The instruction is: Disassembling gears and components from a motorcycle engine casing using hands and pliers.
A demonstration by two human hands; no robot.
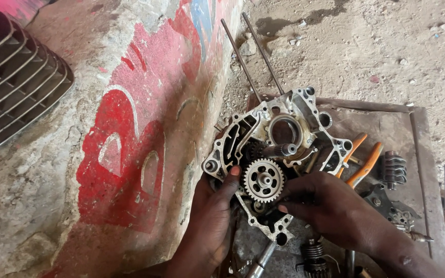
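In the head view, your left hand (209,219) comes up from 6 o'clock and holds the left edge of the grey engine case half (279,154). Its thumb lies pressed on the case rim, just at 9 o'clock of the round steel gear (264,180); the other fingers go under the case and you cannot see them. Your right hand (330,203) comes from 4 o'clock. Its fingers are bent and closed on the lower right part of the case, just at 3 o'clock of the gear, but what exactly they pinch is hidden under the hand.

The case stands in the middle of the picture, on a flat rusty metal tray (418,149), and it leans near the painted concrete wall (130,154) at 9 o'clock. Inside the case sit the gear and, at 12 o'clock of it, a short splined shaft (283,150). On the tray, at 3 o'clock of the case, lie orange-handled pliers (361,159) and a dark grooved drum (393,169).

Two thin rods (253,51) rise from the case toward 12 o'clock. A finned cylinder (11,77) at 10 o'clock is cut off by the frame. Parts at 6 o'clock are hard to make out.
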